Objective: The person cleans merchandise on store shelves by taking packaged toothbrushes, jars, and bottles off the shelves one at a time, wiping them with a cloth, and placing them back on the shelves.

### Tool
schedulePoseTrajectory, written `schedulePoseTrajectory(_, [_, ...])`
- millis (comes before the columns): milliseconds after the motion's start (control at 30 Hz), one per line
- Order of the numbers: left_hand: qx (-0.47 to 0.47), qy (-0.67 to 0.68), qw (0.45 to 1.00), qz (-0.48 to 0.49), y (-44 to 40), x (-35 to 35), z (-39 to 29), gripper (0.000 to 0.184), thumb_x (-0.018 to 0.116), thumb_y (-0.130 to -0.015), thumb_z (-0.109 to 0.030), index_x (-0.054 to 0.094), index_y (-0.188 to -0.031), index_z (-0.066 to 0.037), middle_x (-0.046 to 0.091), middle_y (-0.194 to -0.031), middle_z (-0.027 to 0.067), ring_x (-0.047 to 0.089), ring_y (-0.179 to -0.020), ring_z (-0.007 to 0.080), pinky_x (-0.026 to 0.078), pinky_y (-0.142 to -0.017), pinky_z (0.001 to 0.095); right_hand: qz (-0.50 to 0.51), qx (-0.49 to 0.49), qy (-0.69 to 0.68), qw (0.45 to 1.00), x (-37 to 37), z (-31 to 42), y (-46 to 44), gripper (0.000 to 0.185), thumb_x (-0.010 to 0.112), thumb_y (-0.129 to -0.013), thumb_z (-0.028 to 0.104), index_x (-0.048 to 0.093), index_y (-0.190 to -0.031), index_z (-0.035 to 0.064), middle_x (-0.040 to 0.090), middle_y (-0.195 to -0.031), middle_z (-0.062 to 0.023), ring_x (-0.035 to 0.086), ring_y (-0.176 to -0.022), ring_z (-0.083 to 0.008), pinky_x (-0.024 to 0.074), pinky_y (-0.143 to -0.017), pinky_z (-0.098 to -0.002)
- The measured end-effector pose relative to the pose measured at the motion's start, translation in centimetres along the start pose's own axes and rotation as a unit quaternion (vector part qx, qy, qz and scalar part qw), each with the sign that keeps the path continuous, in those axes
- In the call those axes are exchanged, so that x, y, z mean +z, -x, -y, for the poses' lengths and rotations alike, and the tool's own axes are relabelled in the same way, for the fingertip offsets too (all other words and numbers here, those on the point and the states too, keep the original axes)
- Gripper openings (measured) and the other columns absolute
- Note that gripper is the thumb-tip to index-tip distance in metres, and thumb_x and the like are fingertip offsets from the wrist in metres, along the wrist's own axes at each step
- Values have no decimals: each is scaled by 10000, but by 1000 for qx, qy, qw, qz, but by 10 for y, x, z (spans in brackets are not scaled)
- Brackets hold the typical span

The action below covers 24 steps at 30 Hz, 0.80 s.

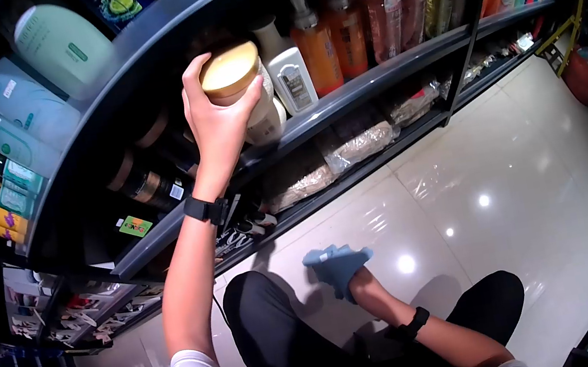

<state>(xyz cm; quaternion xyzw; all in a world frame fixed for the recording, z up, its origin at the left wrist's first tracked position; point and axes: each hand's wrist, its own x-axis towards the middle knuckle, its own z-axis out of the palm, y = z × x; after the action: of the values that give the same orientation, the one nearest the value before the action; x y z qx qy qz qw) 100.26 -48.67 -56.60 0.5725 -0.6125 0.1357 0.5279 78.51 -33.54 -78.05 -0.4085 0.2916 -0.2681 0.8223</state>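
My left hand [217, 122] is raised to the middle shelf, its fingers and thumb wrapped round a jar with a gold lid [230, 69]. Just behind and below that jar stands a pale container [267, 121]; whether the two touch I cannot tell. To its right is a white bottle [291, 78] with a grey label. Low over the floor between my knees, my right hand [363, 285] holds a blue cloth [338, 266], which hides most of its fingers.
Orange pump bottles [316, 50] and several pink bottles [387, 18] line the shelf to the right. Dark jars [144, 182] stand to the left. Wrapped packages [358, 142] lie on the bottom shelf, above the shiny tiled floor [478, 159]. A red bucket [580, 76] is at the far right.
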Motion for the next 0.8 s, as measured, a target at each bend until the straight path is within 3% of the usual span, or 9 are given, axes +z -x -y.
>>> schedulePoseTrajectory(33, [-27,18,999,-15,-3,2,1,673,833,-755,-225,444,-1277,-54,590,-1172,171,609,-1058,237,502,-905,345,25,29,-50,998,1,4,-4,312,368,-998,51,570,-1234,21,580,-1090,-57,536,-1008,-145,421,-918,-271])
schedulePoseTrajectory(200, [-199,52,978,-43,-13,20,23,711,837,-743,-363,484,-1163,89,627,-1110,214,637,-1007,247,514,-862,345,90,-134,259,952,-2,5,-7,327,378,-962,-14,560,-1233,-31,578,-1125,-115,539,-1021,-203,425,-918,-289])
schedulePoseTrajectory(333, [-173,-6,983,-67,-12,24,25,737,803,-738,-475,520,-1007,149,655,-994,306,679,-935,369,533,-820,400,75,-53,77,993,1,22,3,316,443,-983,32,542,-1279,-15,602,-1203,-100,563,-1079,-165,440,-924,-271])
schedulePoseTrajectory(367, [-223,4,974,-37,-10,22,23,780,801,-738,-466,479,-1111,138,626,-1039,332,634,-1007,418,501,-884,430,58,-11,49,997,0,20,5,325,466,-982,46,538,-1295,-5,600,-1229,-90,564,-1101,-155,439,-937,-267])
schedulePoseTrajectory(433, [-174,2,983,-52,-3,18,16,814,790,-758,-413,393,-1262,88,552,-1146,360,536,-1128,459,415,-990,475,40,19,49,998,-2,15,3,343,494,-972,60,535,-1307,3,598,-1240,-83,565,-1116,-154,438,-947,-268])
schedulePoseTrajectory(500, [-5,-103,986,-128,16,7,-8,660,702,-836,-202,344,-1355,-6,479,-1288,252,447,-1227,433,319,-1062,490,13,47,48,998,-7,9,0,364,523,-962,73,531,-1320,10,596,-1250,-76,565,-1131,-152,437,-958,-269])
schedulePoseTrajectory(667, [126,-2,981,149,57,-56,-120,337,534,-714,81,624,-1038,64,565,-1208,204,621,-1011,334,491,-876,365,-12,58,-71,996,-24,2,-4,403,563,-950,125,499,-1335,24,577,-1237,-40,565,-1064,-116,450,-858,-241])
schedulePoseTrajectory(733, [-143,193,948,208,65,-79,-184,250,619,-773,1,650,-1021,-7,633,-1113,179,640,-1001,276,535,-856,384,-22,64,-100,993,-26,0,-1,363,566,-961,175,519,-1290,29,574,-1178,-13,552,-1002,-89,440,-793,-223])
schedulePoseTrajectory(800, [-99,245,921,285,67,-105,-202,230,618,-792,-38,648,-1020,-22,636,-1087,167,641,-992,263,533,-838,382,-43,79,-103,991,-23,5,0,312,571,-972,226,558,-1221,38,567,-1115,12,533,-953,-68,424,-765,-214])
